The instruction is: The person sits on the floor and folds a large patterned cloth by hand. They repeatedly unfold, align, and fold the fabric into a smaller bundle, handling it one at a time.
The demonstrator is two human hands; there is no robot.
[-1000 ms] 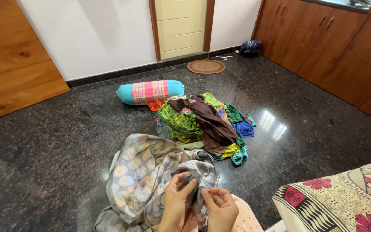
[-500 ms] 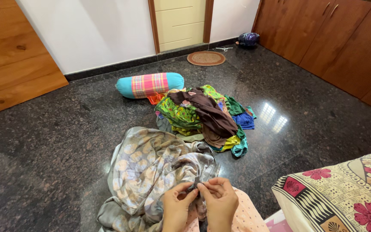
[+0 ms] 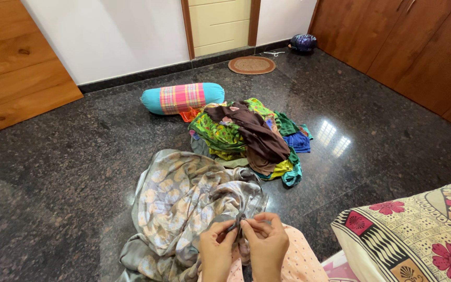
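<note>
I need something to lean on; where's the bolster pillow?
The bolster pillow lies on the dark floor, centre-left, just behind the clothes pile.

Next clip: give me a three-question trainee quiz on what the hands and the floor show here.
1. True or false: both hands pinch the edge of the grey patterned cloth.
2. What lies nearest the wall? A) heap of colourful clothes B) striped bolster pillow C) round woven mat
3. Fill in: the floral bedding is on the person's ___ side.

Key:
1. True: left hand and right hand meet, fingertips closed on the fabric.
2. C
3. right
</note>
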